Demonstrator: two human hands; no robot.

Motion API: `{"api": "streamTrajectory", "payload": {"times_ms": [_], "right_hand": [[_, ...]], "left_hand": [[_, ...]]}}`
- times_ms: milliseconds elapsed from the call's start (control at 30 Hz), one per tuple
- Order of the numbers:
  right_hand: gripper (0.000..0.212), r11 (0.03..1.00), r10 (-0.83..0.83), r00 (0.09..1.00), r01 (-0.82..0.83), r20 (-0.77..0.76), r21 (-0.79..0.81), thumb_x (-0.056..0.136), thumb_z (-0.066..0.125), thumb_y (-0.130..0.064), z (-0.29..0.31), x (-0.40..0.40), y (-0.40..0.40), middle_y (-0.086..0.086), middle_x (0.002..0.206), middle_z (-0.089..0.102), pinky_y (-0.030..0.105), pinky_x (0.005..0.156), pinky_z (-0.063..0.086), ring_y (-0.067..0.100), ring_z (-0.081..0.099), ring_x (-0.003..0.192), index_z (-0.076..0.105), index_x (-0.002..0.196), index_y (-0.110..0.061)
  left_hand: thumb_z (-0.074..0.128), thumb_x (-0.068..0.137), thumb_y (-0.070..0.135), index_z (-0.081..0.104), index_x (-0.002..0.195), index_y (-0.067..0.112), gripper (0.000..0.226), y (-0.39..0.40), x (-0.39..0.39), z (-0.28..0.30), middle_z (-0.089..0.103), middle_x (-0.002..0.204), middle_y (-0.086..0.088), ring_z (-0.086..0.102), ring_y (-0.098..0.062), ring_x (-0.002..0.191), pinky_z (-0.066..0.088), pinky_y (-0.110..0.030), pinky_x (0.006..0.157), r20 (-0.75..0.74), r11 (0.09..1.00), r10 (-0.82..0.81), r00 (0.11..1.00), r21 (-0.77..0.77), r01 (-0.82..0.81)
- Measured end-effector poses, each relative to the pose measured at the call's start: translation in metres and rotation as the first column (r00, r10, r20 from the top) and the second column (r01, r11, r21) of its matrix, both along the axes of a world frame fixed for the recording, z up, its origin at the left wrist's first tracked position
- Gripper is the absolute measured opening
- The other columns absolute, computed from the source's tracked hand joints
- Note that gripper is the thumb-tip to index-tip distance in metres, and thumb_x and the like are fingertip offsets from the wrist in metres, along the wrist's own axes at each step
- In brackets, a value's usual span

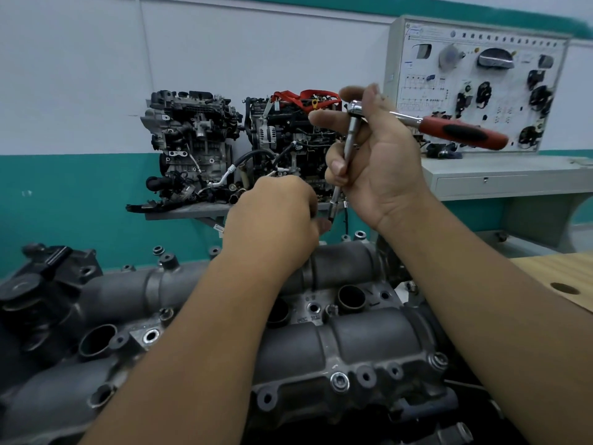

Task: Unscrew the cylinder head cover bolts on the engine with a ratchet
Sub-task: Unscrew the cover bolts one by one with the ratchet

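My right hand (382,162) grips the stiff, heavy ratchet (417,123) by its extension, left hand (276,216) pinching at the socket tip.

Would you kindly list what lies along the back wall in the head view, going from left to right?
Grey engine → engine with red strap → ratchet held up in the right hand → training display board.

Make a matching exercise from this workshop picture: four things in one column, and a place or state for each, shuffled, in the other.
Things
1. ratchet
2. cylinder head cover
3. two spare engines
4. training board

Places or states
A. on a wall shelf
B. held up in the right hand
C. standing on a grey cabinet
D. lying under both forearms

Pairs: 1-B, 2-D, 3-A, 4-C
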State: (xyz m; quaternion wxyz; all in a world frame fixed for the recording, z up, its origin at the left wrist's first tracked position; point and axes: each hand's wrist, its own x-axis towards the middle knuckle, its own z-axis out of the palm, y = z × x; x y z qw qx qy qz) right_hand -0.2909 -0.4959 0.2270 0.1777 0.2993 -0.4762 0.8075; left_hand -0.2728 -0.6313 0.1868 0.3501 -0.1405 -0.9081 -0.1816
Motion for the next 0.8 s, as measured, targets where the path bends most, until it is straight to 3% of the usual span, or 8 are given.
{"api": "streamTrajectory", "payload": {"times_ms": [100,267,400,467,667,800], "right_hand": [[0.027,1.000,0.008,1.000,-0.008,0.004,0.005,0.110,0.039,-0.039,0.0000,-0.0004,0.0005,0.015,0.097,0.074,0.026,0.050,0.024,0.019,0.040,0.045,0.055,0.108,-0.017],[0.029,0.999,0.033,0.999,-0.033,0.024,-0.004,0.110,0.038,-0.041,0.0001,0.0000,0.0030,0.012,0.095,0.074,0.029,0.052,0.019,0.018,0.040,0.045,0.055,0.106,-0.018],[0.031,0.997,0.073,0.996,-0.072,0.047,-0.023,0.110,0.037,-0.043,-0.0002,0.0011,0.0042,0.010,0.096,0.074,0.027,0.053,0.023,0.018,0.042,0.046,0.057,0.105,-0.020],[0.031,0.994,0.105,0.993,-0.103,0.050,-0.042,0.110,0.037,-0.044,-0.0001,0.0012,0.0037,0.009,0.098,0.074,0.028,0.055,0.023,0.018,0.043,0.047,0.058,0.106,-0.021],[0.034,0.965,0.251,0.968,-0.248,0.026,-0.088,0.110,0.038,-0.045,0.0006,-0.0003,0.0030,0.009,0.109,0.073,0.030,0.060,0.035,0.021,0.045,0.056,0.060,0.108,-0.019],[0.035,0.953,0.302,0.953,-0.302,0.002,-0.033,0.108,0.038,-0.045,-0.0002,-0.0025,0.0005,0.010,0.110,0.074,0.032,0.062,0.040,0.022,0.049,0.057,0.059,0.106,-0.016]], "left_hand": [[0.079,0.083,0.037,0.077,0.090,0.029,0.011,0.0059,0.0031,0.0007,0.066,0.096,0.004,0.064,-0.027,0.086,0.040,-0.034,0.064,-0.119,0.993,0.067,0.991,-0.088,-0.078],[0.067,0.085,0.022,0.078,0.103,0.034,0.024,0.0043,0.0001,-0.0014,0.074,0.092,0.001,0.067,-0.030,0.089,0.053,-0.036,0.071,-0.012,0.987,-0.039,0.999,-0.155,0.036],[0.077,0.081,0.033,0.078,0.103,0.031,0.022,-0.0016,0.0007,0.0007,0.075,0.094,0.003,0.069,-0.027,0.090,0.059,-0.043,0.079,-0.029,0.993,-0.113,0.993,0.032,0.114],[0.082,0.080,0.038,0.078,0.102,0.029,0.024,-0.0015,-0.0007,0.0006,0.076,0.093,0.002,0.070,-0.026,0.090,0.059,-0.043,0.080,-0.011,0.993,-0.114,0.993,0.019,0.114],[0.083,0.080,0.027,0.071,0.110,0.030,0.033,-0.0006,-0.0046,-0.0008,0.074,0.088,0.004,0.069,-0.028,0.090,0.058,-0.045,0.079,-0.030,0.989,-0.142,0.989,0.044,0.143],[0.083,0.077,0.025,0.068,0.097,0.028,0.025,-0.0007,-0.0058,-0.0020,0.071,0.084,0.004,0.067,-0.027,0.084,0.057,-0.044,0.072,-0.040,0.988,-0.147,0.988,0.046,0.149]]}}
